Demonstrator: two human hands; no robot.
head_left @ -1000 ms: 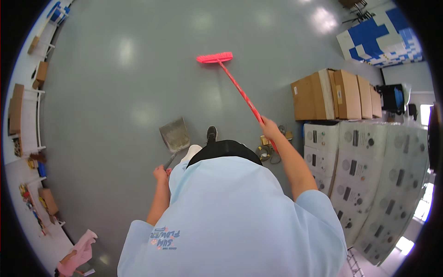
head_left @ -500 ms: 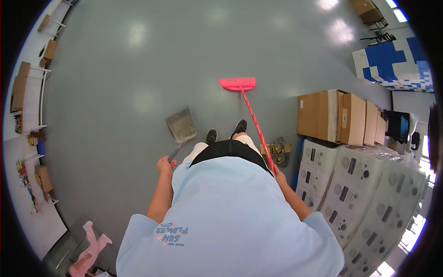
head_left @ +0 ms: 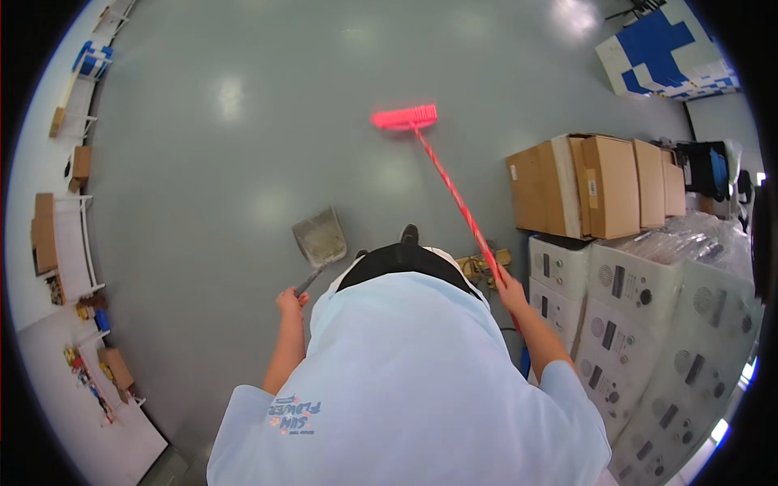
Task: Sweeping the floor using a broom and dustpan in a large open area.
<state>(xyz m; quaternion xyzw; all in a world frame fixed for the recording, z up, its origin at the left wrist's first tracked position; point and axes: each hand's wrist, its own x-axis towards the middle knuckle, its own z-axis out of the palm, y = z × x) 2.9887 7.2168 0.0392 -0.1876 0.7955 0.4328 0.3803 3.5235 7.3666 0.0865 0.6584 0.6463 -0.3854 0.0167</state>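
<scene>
I look straight down over my light blue shirt at a grey floor. My right hand (head_left: 510, 289) grips the striped red handle of a pink-red broom (head_left: 405, 117), whose brush head reaches out ahead of me on the floor. My left hand (head_left: 290, 302) holds the thin handle of a grey dustpan (head_left: 319, 237), which hangs tilted just ahead and to the left of my dark shoe (head_left: 410, 234).
Brown cardboard boxes (head_left: 596, 186) stand on the right. Below them are white machine housings (head_left: 648, 324) partly wrapped in plastic. A blue-and-white panel (head_left: 668, 49) lies at the far right. White shelves with small items (head_left: 61, 235) line the left wall.
The broom head has swung from far ahead to closer and back out to the right of centre. The view has shifted, and the boxes now sit nearer my right side.
</scene>
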